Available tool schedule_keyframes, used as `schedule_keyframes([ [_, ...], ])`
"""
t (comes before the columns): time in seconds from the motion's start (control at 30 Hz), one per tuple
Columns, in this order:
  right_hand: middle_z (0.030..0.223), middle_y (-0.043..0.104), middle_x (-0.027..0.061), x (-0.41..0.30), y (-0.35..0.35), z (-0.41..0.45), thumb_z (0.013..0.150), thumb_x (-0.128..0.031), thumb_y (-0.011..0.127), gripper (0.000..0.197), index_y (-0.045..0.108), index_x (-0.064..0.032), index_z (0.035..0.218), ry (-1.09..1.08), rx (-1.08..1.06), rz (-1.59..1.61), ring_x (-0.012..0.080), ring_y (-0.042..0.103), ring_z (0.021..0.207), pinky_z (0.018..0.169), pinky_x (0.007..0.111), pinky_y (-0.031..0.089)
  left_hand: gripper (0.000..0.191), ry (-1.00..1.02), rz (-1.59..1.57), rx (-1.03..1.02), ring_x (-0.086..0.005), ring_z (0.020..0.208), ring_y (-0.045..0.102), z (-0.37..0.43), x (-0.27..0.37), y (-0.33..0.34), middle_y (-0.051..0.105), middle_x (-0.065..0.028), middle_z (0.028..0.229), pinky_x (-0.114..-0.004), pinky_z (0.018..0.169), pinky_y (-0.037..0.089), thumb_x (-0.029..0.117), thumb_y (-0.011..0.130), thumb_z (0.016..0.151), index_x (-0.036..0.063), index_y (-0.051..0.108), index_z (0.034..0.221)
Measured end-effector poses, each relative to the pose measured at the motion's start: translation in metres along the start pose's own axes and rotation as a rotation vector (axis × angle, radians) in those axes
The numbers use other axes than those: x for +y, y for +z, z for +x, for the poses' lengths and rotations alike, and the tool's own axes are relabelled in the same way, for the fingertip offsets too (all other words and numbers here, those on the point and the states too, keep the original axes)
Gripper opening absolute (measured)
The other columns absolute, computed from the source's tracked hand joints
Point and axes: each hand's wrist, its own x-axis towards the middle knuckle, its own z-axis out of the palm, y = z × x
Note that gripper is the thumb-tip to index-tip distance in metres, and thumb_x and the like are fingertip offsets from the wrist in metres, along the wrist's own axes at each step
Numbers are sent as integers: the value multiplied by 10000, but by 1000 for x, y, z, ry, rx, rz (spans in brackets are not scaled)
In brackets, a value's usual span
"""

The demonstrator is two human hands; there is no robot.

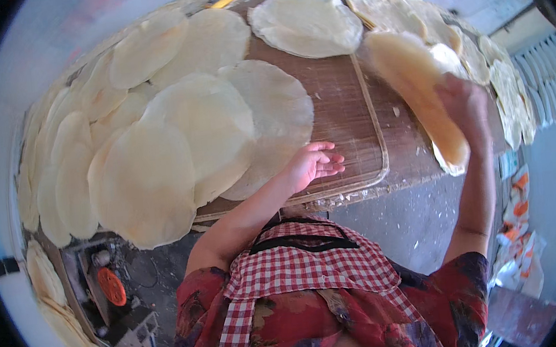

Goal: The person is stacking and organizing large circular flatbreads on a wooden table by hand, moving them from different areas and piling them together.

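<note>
My right hand (463, 103) grips a thin browned flatbread sheet (411, 77), which is blurred and seen slanted at the right part of the wooden table (346, 103). Below it, the edge of a pale sheet (450, 161) shows at the table's front. My left hand (314, 165) holds nothing; its fingers are apart and slightly bent over the table. Beside that hand lies a thin, partly see-through round sheet (283, 118). It is overlapped by paler rounds (214, 124), with another large round (142, 185) on top at the near left.
More rounds overlap along the table's left side (76, 191) and right rim (504, 99). A single pale round (304, 22) lies at the back. A raised wooden strip (376, 130) borders part of the tabletop. An orange round object (112, 286) is low at left.
</note>
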Motion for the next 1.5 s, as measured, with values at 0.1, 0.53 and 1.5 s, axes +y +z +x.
schedule_keyframes([
  [0.1,664,589,156,-74,-71,23,804,-205,576,111,582,-99,775,-16,69,-27,333,610,668,565,427,460,400,143,-29,-5,-370,1038,588,-45,9,-21,569,-227,1138,-471,950,449,76,447,884,3,365,1269],
  [0.53,1215,556,195,-304,106,-80,742,-182,746,615,477,0,1264,-336,-591,1097,265,513,1178,970,349,423,763,669,-139,207,-270,1233,429,-175,4,-94,370,-111,1378,-455,952,435,99,563,859,197,107,1463],
  [1.5,752,614,-12,-104,55,210,775,-269,694,253,658,-26,837,-238,-274,853,85,521,702,646,280,467,522,815,-147,658,-259,1034,556,-181,27,-95,538,-130,1143,-396,854,483,-57,566,776,10,397,1265],
])
